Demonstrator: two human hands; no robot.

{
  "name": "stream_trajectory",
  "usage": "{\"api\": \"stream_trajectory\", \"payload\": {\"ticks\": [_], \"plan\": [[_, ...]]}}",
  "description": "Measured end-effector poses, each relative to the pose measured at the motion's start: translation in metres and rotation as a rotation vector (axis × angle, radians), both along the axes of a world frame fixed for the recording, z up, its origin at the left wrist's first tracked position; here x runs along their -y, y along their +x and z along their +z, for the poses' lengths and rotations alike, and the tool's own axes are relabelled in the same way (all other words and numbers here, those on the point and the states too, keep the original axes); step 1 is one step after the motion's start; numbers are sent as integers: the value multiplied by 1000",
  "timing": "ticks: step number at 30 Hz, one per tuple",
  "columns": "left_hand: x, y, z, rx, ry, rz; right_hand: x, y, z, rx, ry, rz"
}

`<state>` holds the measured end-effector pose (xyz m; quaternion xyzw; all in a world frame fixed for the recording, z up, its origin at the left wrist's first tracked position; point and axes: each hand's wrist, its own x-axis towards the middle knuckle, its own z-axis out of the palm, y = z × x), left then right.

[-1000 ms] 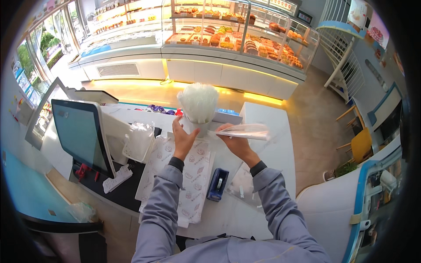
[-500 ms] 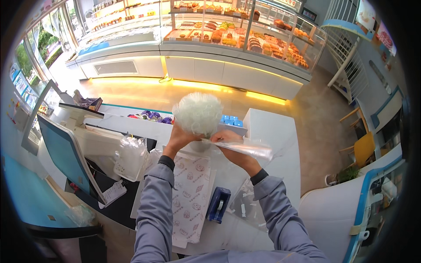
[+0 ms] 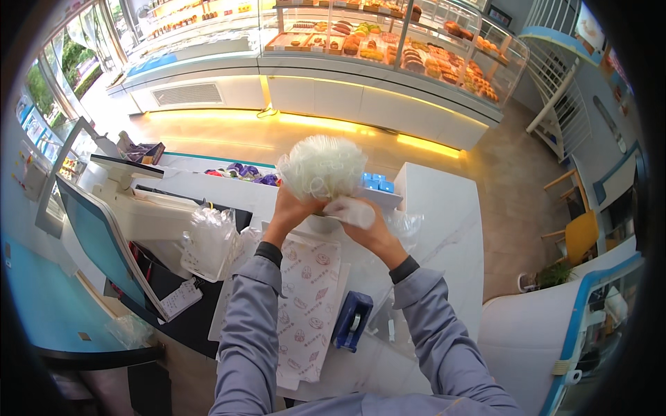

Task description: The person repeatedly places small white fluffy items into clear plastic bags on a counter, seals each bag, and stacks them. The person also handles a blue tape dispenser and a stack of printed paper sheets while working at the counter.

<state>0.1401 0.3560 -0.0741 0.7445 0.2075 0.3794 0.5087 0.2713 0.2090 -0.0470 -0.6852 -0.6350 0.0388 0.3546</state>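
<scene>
A rounded bundle of whitish, translucent looped pieces stands up above the counter in front of me. My left hand is closed round its lower neck from the left. My right hand is closed at the neck's right side, gripping a clear plastic sleeve whose pale end bends across the fingers. More of the crinkled clear plastic shows to the right, past the hand. Both hands partly hide the bundle's underside. Below them lie printed paper sheets, with a dark blue tape dispenser to their right.
A monitor stands at left, beside a white basket with clear bags. Purple packets and blue boxes sit at the counter's far side. Beyond the aisle is a lit bread display case. A yellow chair stands at right.
The clear sleeve, stretched out to the right before, is now bent over at the bundle's neck by my right hand. The bundle has tilted and risen slightly. My left hand keeps its hold.
</scene>
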Motion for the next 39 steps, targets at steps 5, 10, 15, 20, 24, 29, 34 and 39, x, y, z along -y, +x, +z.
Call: {"api": "stream_trajectory", "payload": {"ticks": [5,10,15,20,24,29,34,39], "plan": [[4,-1,5,26,4,-1,-4,-1,6,-63,-79,-29],[5,1,6,19,-51,-14,-2,-4,7,-87,-162,-13],[9,-7,0,20,-70,-44,-3,-2,0,-88,-263,3],[30,-24,23,373,-41,38,-4,0,-6,-101,-367,-16],[77,-46,117,80,829,297,0,-6,1,-101,-365,-25],[101,-34,151,-111,749,-26,-2,3,-19,-64,-323,-28],[92,-26,133,-149,787,77,0,-12,-13,-55,-254,-82],[87,-18,132,-139,811,63,8,-28,-28,59,14,-204]]}}
